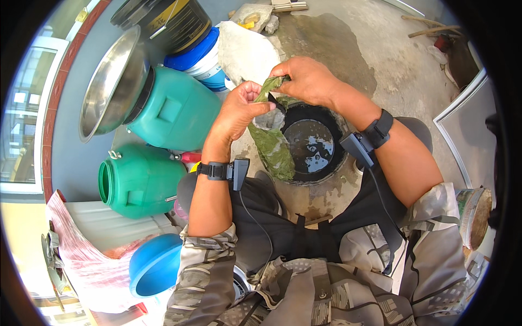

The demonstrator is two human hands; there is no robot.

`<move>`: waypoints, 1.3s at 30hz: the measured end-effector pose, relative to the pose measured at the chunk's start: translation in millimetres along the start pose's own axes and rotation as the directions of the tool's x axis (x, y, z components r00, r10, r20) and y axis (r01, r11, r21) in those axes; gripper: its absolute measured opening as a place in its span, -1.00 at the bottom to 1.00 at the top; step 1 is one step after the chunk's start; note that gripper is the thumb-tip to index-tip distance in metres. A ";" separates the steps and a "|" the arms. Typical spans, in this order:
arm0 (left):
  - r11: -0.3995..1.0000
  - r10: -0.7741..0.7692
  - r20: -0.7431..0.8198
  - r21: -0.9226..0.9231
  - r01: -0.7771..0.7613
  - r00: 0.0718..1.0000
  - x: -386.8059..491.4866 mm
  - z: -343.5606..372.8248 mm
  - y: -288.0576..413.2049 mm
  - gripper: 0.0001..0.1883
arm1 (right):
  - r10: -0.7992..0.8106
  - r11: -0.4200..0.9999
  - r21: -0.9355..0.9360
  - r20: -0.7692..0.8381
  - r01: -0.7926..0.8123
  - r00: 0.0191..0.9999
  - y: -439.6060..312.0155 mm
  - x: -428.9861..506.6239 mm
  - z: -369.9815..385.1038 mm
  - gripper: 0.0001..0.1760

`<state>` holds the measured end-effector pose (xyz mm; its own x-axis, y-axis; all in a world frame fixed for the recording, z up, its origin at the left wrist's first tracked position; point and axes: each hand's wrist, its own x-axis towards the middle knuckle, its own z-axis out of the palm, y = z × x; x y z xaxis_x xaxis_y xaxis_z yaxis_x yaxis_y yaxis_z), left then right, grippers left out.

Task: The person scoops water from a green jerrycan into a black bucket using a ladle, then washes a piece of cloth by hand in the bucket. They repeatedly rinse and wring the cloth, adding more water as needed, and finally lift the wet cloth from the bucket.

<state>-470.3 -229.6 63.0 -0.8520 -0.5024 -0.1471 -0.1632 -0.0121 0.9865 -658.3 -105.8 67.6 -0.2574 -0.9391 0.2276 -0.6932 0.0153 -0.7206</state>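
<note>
A crumpled green cloth item with a pale grey inner patch hangs from both hands. Its lower end reaches the near-left rim of a round black basin, which holds dark water with bubbles on top. My left hand pinches the cloth's upper edge between thumb and curled fingers. Slightly farther forward, my right hand grips the cloth's top corner. A small black strip shows between the two hands. What the cloth item is exactly, I cannot tell.
To the left lie green plastic drums, a steel bowl and a blue basin. Ahead are lidded buckets, a white sheet and stones. Wet concrete spreads beyond the black basin. A metal-framed panel stands right.
</note>
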 end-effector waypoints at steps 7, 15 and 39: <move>0.894 0.042 -0.132 0.447 0.021 0.990 -1.4 -13.7 -26.7 -0.69 | 0.046 0.917 0.392 0.081 -0.075 0.996 5.1 4.1 12.2 -0.73; 0.885 0.172 -0.399 0.465 0.037 0.901 19.0 13.8 -80.6 -0.66 | 0.207 0.524 0.804 0.198 -0.280 0.958 -6.7 18.1 3.8 -0.87; 0.995 -0.097 0.070 0.010 0.097 0.993 23.9 58.8 -85.3 -0.06 | 0.192 -0.531 0.845 0.189 -0.060 0.963 21.8 31.6 -26.5 -0.79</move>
<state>-506.0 -189.8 -28.9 -0.8647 -0.4373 -0.2470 -0.2500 -0.0518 0.9669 -699.3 -126.0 76.5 -0.2539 -0.9663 -0.0434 0.9525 -0.2419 -0.1849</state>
